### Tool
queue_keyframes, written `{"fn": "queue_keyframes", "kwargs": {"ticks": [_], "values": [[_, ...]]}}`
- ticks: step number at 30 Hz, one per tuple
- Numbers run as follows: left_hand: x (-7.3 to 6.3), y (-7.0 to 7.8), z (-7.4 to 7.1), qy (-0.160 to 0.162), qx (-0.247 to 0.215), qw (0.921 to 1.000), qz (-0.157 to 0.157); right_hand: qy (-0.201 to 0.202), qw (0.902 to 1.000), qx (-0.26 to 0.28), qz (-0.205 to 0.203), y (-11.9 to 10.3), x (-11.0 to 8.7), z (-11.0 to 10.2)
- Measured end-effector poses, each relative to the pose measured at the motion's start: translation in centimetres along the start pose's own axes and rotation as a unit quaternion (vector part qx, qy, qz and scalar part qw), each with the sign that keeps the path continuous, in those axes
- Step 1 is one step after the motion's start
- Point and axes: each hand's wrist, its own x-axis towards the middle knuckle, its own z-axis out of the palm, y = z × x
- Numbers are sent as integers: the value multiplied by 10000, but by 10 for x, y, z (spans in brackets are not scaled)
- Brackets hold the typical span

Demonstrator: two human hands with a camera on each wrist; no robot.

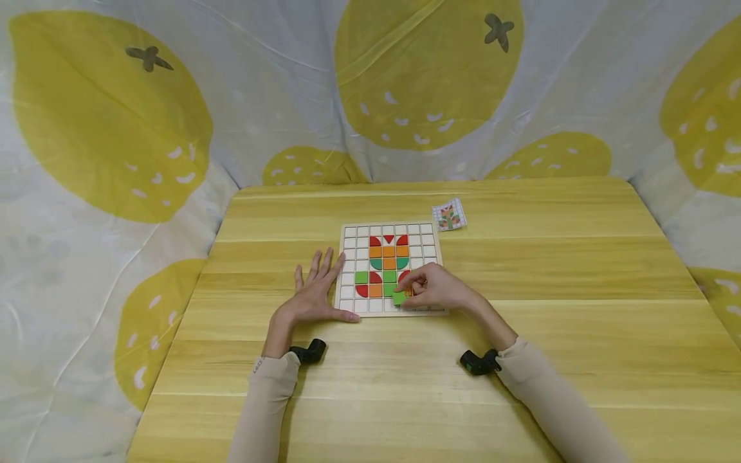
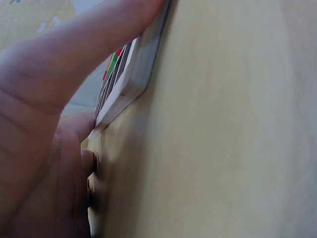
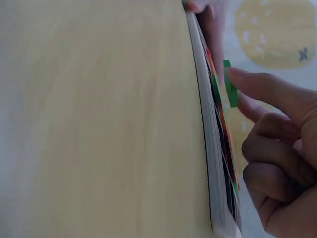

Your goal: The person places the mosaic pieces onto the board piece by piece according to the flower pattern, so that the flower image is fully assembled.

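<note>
A white gridded puzzle board with a pale wooden frame lies on the table, bearing red, orange and green pieces in a flower-like pattern. My left hand rests at its left side, fingers spread, the thumb along the front edge and fingertips by the left edge. Between thumb and finger, my right hand pinches a green square tile just above the lower middle of the board. In the right wrist view the green tile is held tilted, apart from the board. Part of the board's right side is hidden beneath the right hand.
A small printed pattern card lies beyond the board's top right corner, showing a similar coloured figure. The wooden table reaches back to a cloth printed with lemons. Black wrist devices sit at both cuffs.
</note>
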Motion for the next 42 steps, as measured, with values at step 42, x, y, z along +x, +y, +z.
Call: {"fn": "queue_keyframes", "kwargs": {"ticks": [42], "values": [[0, -1, 0, 13, -73, 10000, 23, 538, 9977, -409, -86, 0, 4, 25]]}}
